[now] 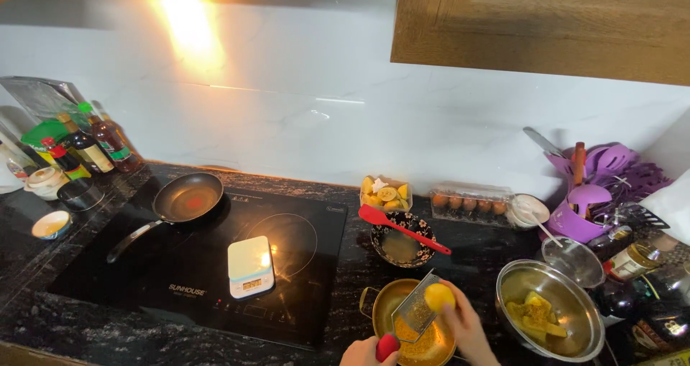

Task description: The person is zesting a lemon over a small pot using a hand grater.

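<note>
My right hand (467, 328) holds a yellow lemon (439, 295) against a small metal grater (415, 310). My left hand (363, 353) grips the grater's red handle (387, 346) at the bottom edge of the view. The grater leans tilted over a gold-coloured pot (392, 303) that has yellow zest in it. Just behind stands a dark patterned bowl (418, 257) of pale liquid, with a red spatula (399, 227) lying across its rim.
A black induction hob (144, 265) carries a frying pan (188, 198) and a small white kitchen scale (250, 266). A steel bowl of lemon pieces (550, 310) and a strainer (573, 260) sit right. Behind are cut lemons (386, 192), an egg carton (470, 202), purple utensils (594, 186); sauce bottles (90, 145) stand left.
</note>
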